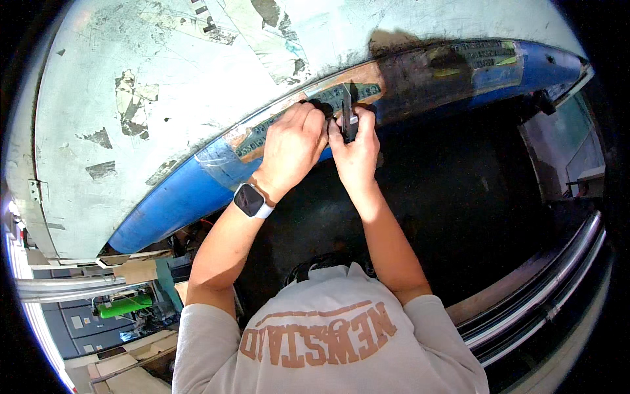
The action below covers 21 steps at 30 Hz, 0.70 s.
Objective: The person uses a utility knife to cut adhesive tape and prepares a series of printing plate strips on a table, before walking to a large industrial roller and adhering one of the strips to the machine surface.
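Observation:
My right hand (357, 144) is closed around a slim dark utility knife (349, 118), its flat grey blade pointing up and away from me. Close beside it, my left hand (294, 143) has its fingers curled down at the panel's edge. Small black shapes show by its fingertips; what it holds, if anything, is hidden. Both hands meet over a dark green strip with raised lettering (252, 139), which lies on a tan patch (375, 72) along the curved blue rim (170, 197). My left hand covers the strip's middle.
Beyond the rim spreads a large pale, scuffed panel (197, 85) with torn paper scraps. A second lettered strip (489, 52) sits farther right on the rim. Metal rails (538, 289) run at lower right. A green cylinder (123, 306) lies among equipment at lower left.

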Tool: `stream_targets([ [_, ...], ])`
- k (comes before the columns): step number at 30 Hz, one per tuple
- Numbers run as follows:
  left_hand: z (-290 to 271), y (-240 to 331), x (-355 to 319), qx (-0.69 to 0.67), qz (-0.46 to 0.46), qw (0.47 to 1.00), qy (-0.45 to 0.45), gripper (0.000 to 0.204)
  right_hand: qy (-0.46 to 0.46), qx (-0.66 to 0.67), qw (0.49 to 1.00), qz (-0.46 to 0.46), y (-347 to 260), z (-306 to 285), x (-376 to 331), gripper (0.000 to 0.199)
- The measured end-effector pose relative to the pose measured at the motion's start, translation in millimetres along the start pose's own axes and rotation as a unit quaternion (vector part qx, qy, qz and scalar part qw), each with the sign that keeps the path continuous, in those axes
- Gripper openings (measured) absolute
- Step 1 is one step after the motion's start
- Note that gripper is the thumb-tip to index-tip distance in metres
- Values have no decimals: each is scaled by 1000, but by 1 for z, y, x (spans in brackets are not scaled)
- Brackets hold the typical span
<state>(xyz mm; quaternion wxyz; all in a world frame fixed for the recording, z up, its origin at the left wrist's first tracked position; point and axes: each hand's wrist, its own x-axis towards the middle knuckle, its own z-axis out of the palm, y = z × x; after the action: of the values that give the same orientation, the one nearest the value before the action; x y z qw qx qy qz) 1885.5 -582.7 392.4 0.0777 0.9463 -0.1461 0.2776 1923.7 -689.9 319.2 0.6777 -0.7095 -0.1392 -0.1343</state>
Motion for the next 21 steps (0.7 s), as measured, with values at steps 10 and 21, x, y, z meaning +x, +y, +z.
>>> stream_targets([
  [10, 7, -3, -5, 8, 29, 999, 27, 20, -30, 25, 999, 35, -1, -13, 7, 36],
  [21, 24, -4, -15, 61, 30, 996, 54, 21, -302, 162, 937, 63, 28, -60, 11, 17],
])
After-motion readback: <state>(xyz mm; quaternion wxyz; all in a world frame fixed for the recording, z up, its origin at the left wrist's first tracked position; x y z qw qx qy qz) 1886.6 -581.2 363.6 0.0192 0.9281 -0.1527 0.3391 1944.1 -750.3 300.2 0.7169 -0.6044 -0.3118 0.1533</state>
